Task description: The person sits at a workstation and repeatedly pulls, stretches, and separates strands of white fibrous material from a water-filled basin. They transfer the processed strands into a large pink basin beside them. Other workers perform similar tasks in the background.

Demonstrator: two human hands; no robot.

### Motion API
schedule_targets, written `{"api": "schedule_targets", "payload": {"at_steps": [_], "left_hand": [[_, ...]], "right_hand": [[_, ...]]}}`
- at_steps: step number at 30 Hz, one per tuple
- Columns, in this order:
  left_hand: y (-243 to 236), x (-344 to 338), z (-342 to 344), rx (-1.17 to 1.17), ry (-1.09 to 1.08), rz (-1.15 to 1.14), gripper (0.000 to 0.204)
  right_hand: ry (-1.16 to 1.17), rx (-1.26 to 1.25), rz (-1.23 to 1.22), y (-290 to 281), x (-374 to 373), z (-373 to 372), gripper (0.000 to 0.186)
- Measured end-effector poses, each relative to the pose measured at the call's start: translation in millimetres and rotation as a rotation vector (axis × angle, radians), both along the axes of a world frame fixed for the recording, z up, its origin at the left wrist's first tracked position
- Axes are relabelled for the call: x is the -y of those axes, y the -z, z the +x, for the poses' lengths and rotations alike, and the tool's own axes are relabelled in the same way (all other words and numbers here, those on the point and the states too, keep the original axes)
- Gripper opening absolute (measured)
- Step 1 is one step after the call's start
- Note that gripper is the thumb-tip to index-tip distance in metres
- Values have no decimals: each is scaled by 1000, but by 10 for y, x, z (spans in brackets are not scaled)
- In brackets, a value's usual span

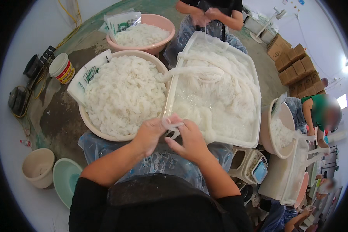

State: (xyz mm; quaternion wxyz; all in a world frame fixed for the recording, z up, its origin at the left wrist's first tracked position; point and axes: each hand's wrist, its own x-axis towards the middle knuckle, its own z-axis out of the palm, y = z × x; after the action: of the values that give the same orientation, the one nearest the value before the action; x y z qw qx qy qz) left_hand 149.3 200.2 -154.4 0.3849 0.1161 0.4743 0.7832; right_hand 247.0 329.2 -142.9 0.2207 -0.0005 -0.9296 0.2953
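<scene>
White strip (169,125) (ends unclear)

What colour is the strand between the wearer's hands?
White; the strand shows best in the head view, the only one here.

The person wears a black top (237,210) with short, loose sleeves (89,193) ending near the elbows. A dark, faintly speckled panel (158,189) with a curved upper edge covers the chest. A crinkled, glossy, translucent bluish plastic apron (98,149) spreads over the lap, flecked with white shreds (158,162). Forearms (116,162), left hand (150,135) and right hand (189,140) are bare.
</scene>
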Motion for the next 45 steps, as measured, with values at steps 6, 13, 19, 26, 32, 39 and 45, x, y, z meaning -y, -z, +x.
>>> {"api": "schedule_targets", "payload": {"at_steps": [6,13,19,26,32,39,45], "left_hand": [[-26,218,-320,-422,342,154,29],[-149,188,-267,-1868,250,-315,10],[-277,278,-135,-526,219,125,9],[-297,230,32,-337,8,75,20],[-353,522,-312,8,384,-91,21],[-121,214,16,-1538,274,-97,28],[-137,207,-40,-1297,-24,-58,26]], "right_hand": [[-267,108,-414,118,4,-15,15],[-182,396,11,33,-100,-54,16],[-157,359,-919,-152,-198,172,21],[-541,453,-789,-113,4,99,18],[-119,58,-170,104,-139,100,21],[-808,124,-884,-632,-18,128,21],[-507,-310,-1426,-18,78,8,12]]}}
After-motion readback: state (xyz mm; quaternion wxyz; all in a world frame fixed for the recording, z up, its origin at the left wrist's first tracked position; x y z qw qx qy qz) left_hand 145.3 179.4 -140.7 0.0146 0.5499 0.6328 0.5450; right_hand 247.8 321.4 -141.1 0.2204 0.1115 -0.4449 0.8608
